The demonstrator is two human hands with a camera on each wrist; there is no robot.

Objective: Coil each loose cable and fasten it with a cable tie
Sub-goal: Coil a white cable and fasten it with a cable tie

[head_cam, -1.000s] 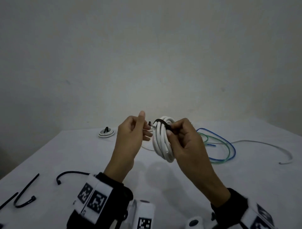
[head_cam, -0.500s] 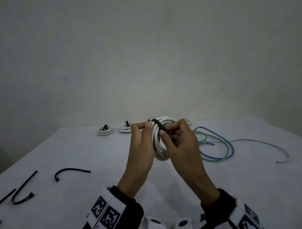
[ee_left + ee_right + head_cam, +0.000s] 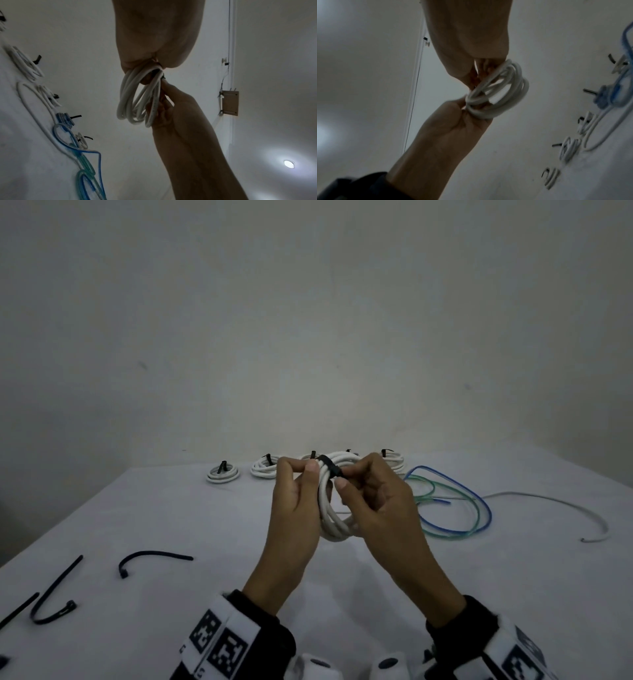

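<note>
A white cable coil (image 3: pixel 331 517) is held upright above the table between both hands. A black cable tie (image 3: pixel 331 468) wraps round its top. My left hand (image 3: pixel 306 470) grips the coil's top from the left, thumb and fingers curled on the strands beside the tie. My right hand (image 3: pixel 343 478) pinches the tie from the right, and its lower fingers curl behind the coil. From the left wrist the coil (image 3: pixel 135 97) hangs below the left hand (image 3: pixel 155 65). From the right wrist the coil (image 3: pixel 503 93) hangs under the right hand (image 3: pixel 481 66). The tie's tail is hidden.
Several tied coils (image 3: pixel 223 474) line the table's far edge. A loose blue and green cable (image 3: pixel 455 510) and a loose white cable (image 3: pixel 561 503) lie to the right. Spare black ties (image 3: pixel 152 559) lie at the front left.
The left hand has closed in from a small gap onto the coil's top beside the tie. Both hands now hold the coil together, slightly farther from me.
</note>
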